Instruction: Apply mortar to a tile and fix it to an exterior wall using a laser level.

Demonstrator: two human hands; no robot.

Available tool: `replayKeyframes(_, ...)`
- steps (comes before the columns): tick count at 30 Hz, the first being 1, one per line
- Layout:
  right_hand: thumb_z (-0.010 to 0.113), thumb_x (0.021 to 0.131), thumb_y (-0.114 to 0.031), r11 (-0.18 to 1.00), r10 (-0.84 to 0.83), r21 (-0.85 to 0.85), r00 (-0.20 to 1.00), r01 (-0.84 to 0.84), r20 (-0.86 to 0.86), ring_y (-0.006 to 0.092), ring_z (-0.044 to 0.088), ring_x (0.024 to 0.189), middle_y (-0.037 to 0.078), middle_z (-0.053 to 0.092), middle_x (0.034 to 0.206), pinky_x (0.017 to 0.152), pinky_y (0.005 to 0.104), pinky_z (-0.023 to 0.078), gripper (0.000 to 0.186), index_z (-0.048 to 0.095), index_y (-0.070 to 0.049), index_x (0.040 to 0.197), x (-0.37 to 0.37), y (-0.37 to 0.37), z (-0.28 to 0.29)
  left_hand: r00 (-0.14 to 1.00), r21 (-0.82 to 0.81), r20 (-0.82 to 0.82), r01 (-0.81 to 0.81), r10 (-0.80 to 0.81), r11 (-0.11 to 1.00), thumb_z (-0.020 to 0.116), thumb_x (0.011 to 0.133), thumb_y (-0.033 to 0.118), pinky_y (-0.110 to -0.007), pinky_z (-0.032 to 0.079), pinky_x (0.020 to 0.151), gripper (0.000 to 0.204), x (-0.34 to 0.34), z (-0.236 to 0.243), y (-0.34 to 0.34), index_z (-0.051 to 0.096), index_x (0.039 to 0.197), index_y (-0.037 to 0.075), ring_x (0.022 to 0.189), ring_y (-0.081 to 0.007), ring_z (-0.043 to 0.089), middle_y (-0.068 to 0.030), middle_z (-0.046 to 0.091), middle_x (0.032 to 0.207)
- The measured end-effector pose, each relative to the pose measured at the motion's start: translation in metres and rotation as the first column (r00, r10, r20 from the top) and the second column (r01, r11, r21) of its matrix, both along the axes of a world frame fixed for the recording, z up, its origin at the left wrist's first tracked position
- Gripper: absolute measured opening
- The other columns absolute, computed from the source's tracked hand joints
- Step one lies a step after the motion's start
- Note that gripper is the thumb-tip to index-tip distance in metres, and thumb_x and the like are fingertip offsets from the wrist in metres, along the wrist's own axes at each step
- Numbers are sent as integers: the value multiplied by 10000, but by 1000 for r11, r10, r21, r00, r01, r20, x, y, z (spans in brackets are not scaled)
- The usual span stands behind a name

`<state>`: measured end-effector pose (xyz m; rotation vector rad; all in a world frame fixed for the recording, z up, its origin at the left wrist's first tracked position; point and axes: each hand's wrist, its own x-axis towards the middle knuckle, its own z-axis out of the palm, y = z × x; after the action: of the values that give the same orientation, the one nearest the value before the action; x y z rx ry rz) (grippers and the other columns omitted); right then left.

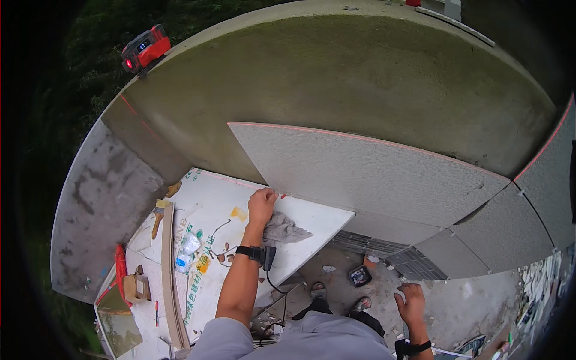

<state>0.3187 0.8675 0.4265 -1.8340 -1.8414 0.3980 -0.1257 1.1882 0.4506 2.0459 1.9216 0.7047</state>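
Note:
My left hand point(261, 205) is over a white board point(312, 223), close to the lower left part of a large grey wall tile point(366, 157). Its fingers are pinched together, and whatever they may hold is too small to make out. A small red piece point(283, 196) lies just right of the fingertips. Beside the wrist sits a crumpled grey rag point(287, 230). My right hand point(411, 301) hangs above the floor at the lower right, fingers apart and slightly curled, holding nothing visible.
A red laser level point(146, 49) stands on the wall top, its line running along the tile's upper edge. On the board are a paintbrush point(159, 217), a long strip point(170, 276) and plastic bags point(189, 246). A black tub point(360, 276) rests on the floor near my feet.

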Motion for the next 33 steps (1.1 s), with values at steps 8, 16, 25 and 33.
replayKeyframes(8, 729, 768, -171, 999, -7, 37, 1000, 6, 27, 335, 580, 1001, 114, 647, 1042, 862, 424, 476, 231, 663, -42, 948, 11, 2, 0, 657, -209, 733, -27, 175, 978, 580, 845, 2, -238, 486, 711, 333, -42, -59, 37, 629, 1168, -58, 793, -120, 610, -69, 688, 987)
replayKeyframes(16, 667, 857, -192, 891, -330, 171, 858, 421, -395, 369, 576, 1095, 187, 619, 1145, 913, 396, 472, 374, 598, -6, 1175, 60, 65, 46, 636, -134, 762, -30, 122, 991, 628, 893, 114, -207, 388, 566, 164, -42, -63, 57, 648, 1019, 13, 660, -51, 516, 25, 617, 820)
replayKeyframes(25, 605, 786, -23, 809, -127, 588, 977, 2, 173, 330, 554, 1132, 160, 568, 1234, 940, 412, 478, 344, 592, -6, 1130, 64, 116, 130, 604, -159, 783, -36, 148, 987, 637, 909, 149, -180, 419, 565, 128, -47, -57, 58, 643, 998, 57, 690, -47, 552, 30, 608, 797)
replayKeyframes(33, 688, 832, -263, 918, 389, 247, 828, -311, -404, 334, 644, 952, 153, 683, 1005, 820, 396, 510, 374, 648, -24, 1117, -7, 214, 116, 610, -224, 755, -107, 242, 969, 630, 942, 228, -170, 455, 595, 201, -28, -37, 45, 641, 1069, 73, 754, -66, 600, 17, 648, 880)
